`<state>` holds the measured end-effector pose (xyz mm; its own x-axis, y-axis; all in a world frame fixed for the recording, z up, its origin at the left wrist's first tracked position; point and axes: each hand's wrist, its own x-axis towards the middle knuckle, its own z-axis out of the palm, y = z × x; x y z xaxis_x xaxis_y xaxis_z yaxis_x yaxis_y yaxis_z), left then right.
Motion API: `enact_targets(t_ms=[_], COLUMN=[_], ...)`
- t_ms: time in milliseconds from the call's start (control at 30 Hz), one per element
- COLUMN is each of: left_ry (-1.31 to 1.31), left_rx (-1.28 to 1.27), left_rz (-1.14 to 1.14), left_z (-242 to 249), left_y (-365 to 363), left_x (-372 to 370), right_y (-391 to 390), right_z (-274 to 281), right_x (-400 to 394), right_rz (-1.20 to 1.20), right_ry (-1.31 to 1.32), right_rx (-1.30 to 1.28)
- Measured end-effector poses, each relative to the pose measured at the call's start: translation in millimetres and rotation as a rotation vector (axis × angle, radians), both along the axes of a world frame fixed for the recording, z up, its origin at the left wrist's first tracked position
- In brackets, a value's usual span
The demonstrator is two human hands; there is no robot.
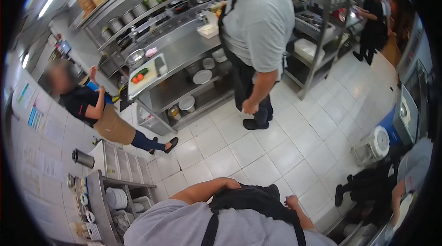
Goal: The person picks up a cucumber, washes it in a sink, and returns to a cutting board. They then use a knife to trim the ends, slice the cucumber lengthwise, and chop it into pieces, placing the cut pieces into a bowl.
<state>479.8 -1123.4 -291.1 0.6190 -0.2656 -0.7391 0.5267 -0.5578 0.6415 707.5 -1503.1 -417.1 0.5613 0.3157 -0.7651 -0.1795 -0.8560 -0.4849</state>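
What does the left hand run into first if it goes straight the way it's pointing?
The wearer's own black apron, at the waist. The left hand looks right up against it, though contact and depth are unclear from this one view.

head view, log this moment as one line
left hand: at black apron | right hand: near apron, grip unclear | co-worker: standing by steel counter | white board: tomatoes on it
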Motion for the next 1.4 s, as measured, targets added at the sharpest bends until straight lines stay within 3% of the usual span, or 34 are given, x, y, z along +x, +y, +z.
enact_targets(t_ms=[100,133,167,200,267,400,500,567,600,733,867,1000,1067,1100,1133,1200,1267,1300,1367,1400], left_ry=[0.108,0.036,-0.035,-0.017,-0.159,0.076,0.106,0.127,0.143,0.194,0.033,0.072,0.099,0.1,0.099,0.019,0.371,0.357,0.604,0.598], left_rx=[-0.015,-0.023,-0.039,-0.058,-0.14,-0.018,-0.002,0.055,0.086,0.01,-0.082,-0.051,-0.071,-0.072,-0.076,-0.187,-0.299,-0.328,-0.193,-0.221], left_rz=[-0.029,-0.088,-0.149,-0.252,-0.175,-0.341,-0.41,-0.415,-0.421,-0.421,-0.594,-0.792,-0.817,-0.902,-0.98,-1.233,-0.947,-0.889,-0.833,-0.776], left_z=[-13,-27,-42,-64,-93,-26,-2,6,9,15,10,-3,-4,-13,-27,-64,-41,-62,-122,-117], left_y=[5,13,17,14,8,-16,-25,-39,-45,-68,-83,-106,-113,-115,-117,-121,-118,-121,-118,-116], left_x=[-6,-11,-14,-10,-6,49,87,111,122,163,212,279,320,343,366,418,445,455,480,487], right_y=[11,19,29,30,24,-24,-83,-133,-146,-190,-186,-159,-124,-117,-116,-125,-140,-145,-165,-173], right_z=[-25,-22,16,-25,-24,-3,0,-42,-16,-16,-21,-49,25,29,22,-49,-60,-55,-71,-79], right_x=[-12,-18,-24,-24,-31,-40,-55,-74,-82,-129,-144,-114,-68,-50,-37,-8,26,48,92,116], right_rz=[0.389,0.275,0.185,0.275,0.192,0.025,-0.413,-0.537,-0.597,-0.698,-0.748,-0.469,-0.617,-0.591,-0.557,-0.546,-0.489,-0.52,-0.498,-0.436], right_ry=[-0.078,-0.03,0.022,-0.12,-0.169,-0.2,-0.085,-0.067,0.011,0.112,0.256,-0.118,0.019,-0.061,-0.141,-0.177,-0.195,-0.229,-0.358,-0.354], right_rx=[-0.054,-0.039,-0.029,-0.018,0.07,0.051,0.027,0.004,-0.06,-0.159,-0.152,-0.205,-0.194,-0.163,-0.136,-0.119,-0.092,-0.087,-0.06,-0.058])
